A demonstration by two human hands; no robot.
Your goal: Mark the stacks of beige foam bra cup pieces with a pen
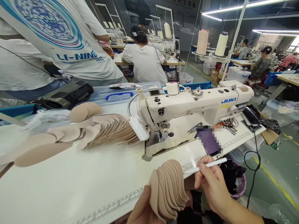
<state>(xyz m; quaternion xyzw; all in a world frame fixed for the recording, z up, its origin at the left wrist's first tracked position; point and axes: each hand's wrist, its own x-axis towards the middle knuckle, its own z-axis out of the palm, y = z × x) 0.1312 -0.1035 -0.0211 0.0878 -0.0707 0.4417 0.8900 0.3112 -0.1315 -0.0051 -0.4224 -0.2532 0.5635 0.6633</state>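
My left hand is at the table's front edge, closed round a fanned stack of beige foam cups held upright. My right hand is just to the right of the stack, pinching a thin white pen whose tip points left at the top cups. Behind them stands a white JUKI sewing machine on the white table.
A long overlapping row of beige foam cups lies across the table's left. A person in a white printed shirt stands close at the back left. A pixelated purple patch, scissors and a black cable are on the right.
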